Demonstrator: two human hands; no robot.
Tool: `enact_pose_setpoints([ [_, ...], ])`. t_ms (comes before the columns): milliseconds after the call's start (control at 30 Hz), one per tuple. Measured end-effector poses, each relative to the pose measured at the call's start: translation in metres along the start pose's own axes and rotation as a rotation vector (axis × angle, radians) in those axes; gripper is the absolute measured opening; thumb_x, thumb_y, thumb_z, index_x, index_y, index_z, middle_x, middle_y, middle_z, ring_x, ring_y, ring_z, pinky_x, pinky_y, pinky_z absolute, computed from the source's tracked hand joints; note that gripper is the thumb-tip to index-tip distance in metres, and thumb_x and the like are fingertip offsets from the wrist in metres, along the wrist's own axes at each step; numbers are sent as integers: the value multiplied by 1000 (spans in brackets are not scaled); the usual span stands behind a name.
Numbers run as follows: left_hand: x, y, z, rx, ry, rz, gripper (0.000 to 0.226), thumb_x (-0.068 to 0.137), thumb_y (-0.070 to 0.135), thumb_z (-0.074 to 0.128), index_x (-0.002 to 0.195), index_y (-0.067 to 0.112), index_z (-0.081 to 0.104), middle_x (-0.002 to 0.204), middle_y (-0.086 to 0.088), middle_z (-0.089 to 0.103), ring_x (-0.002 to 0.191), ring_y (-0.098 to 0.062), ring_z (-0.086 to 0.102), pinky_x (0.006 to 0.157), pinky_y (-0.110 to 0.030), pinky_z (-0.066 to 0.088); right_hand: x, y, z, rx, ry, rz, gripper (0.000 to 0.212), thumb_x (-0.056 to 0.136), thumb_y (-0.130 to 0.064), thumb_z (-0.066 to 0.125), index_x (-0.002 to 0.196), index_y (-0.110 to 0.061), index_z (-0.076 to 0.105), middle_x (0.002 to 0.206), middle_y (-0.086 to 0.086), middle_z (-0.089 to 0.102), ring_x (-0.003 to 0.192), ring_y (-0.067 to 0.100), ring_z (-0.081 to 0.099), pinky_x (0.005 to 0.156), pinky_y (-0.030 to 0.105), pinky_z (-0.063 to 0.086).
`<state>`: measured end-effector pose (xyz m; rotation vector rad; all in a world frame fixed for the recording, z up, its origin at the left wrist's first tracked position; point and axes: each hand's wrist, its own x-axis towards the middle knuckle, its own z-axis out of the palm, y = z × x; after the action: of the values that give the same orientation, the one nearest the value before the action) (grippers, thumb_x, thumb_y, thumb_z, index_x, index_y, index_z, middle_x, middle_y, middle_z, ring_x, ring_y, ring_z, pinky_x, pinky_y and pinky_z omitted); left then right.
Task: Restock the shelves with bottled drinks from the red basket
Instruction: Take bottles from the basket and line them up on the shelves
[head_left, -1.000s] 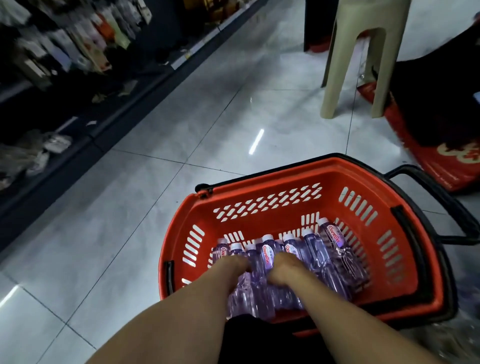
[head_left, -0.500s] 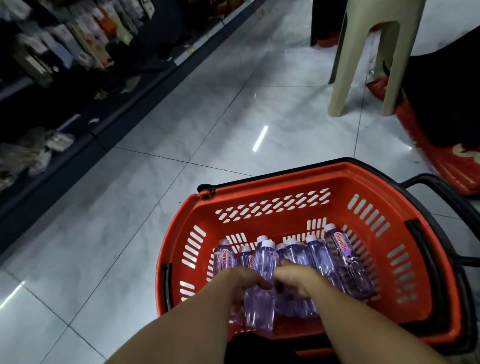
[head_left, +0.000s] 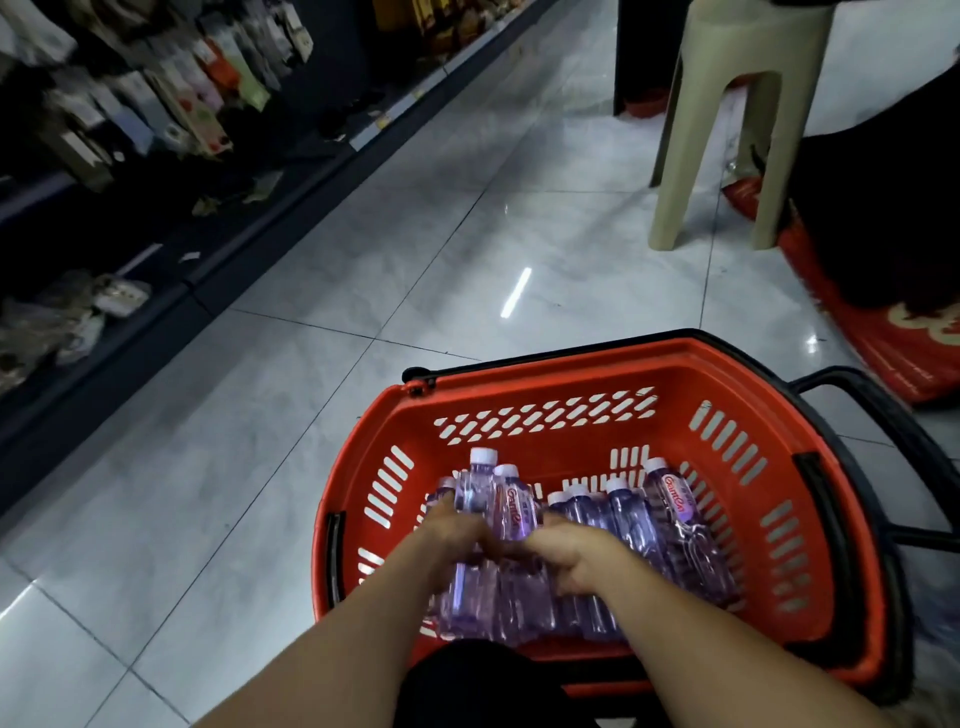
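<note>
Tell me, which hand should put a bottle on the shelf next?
Probably the left. The left hand grips clear purple plastic bottles that stick up above the rest in the red plastic basket, and the dark store shelves stand on its side.

We see two bare forearms in the lower half of the frame, unsleeved as far as the bottom edge, ending in the left hand (head_left: 457, 530) and right hand (head_left: 571, 558). Black clothing (head_left: 478, 686) shows between them at bottom centre.
</note>
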<state>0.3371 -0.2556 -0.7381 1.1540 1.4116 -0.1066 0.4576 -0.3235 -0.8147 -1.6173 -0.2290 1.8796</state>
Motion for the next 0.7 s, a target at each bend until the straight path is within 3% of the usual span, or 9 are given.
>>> enact_pose_setpoints([
  [33, -10, 12, 0, -24, -17, 87, 56, 75, -19, 61, 122, 9, 50, 112, -15, 60, 90, -24, 62, 59, -27, 53, -7, -4, 0, 23, 20, -54, 74, 80, -11, 76, 141, -19, 36, 120, 12, 63, 97, 21, 63, 75, 41, 50],
  [100, -32, 35, -2, -62, -76, 239, 56, 75, -21, 60, 119, 14, 52, 108, -13, 62, 90, -23, 64, 58, -26, 52, -28, -11, -8, 106, 74, -189, 86, 76, -8, 76, 147, -21, 29, 126, 10, 59, 107, 22, 61, 90, 45, 48],
  [233, -62, 74, 5, -131, -203, 489, 70, 72, -21, 62, 127, 19, 48, 109, -21, 66, 99, -41, 66, 83, -56, 55, -105, -17, -38, 200, 123, -549, 135, 47, -40, 97, 153, -35, 14, 152, 1, 42, 134, 20, 45, 114, 53, 30],
  [267, -70, 83, 9, -168, -239, 540, 72, 71, -22, 63, 127, 21, 49, 108, -22, 68, 101, -44, 66, 87, -60, 54, -129, -18, -44, 205, 129, -608, 138, 44, -42, 98, 153, -38, 13, 154, 0, 40, 137, 20, 43, 117, 54, 27],
  [400, -108, 112, 47, -188, -351, 748, 77, 52, -11, 80, 120, 14, 57, 106, -23, 70, 93, -41, 70, 84, -55, 56, -207, -5, -64, 234, 263, -842, 103, 58, -22, 93, 143, -32, 36, 133, 4, 62, 124, 21, 58, 109, 46, 42],
  [533, -154, 123, 94, -76, -518, 908, 66, 54, -6, 83, 116, 10, 65, 110, -17, 72, 102, -37, 69, 91, -52, 52, -275, 20, -89, 251, 472, -1037, 65, 71, -2, 82, 124, -25, 53, 112, 3, 72, 106, 19, 68, 90, 35, 54],
  [700, -217, 127, 168, -4, -762, 1020, 62, 61, -17, 76, 118, 5, 65, 113, -18, 71, 105, -35, 68, 92, -47, 55, -356, 66, -120, 270, 741, -1168, 64, 74, 6, 78, 126, -23, 53, 114, -1, 73, 106, 14, 68, 92, 35, 53],
])
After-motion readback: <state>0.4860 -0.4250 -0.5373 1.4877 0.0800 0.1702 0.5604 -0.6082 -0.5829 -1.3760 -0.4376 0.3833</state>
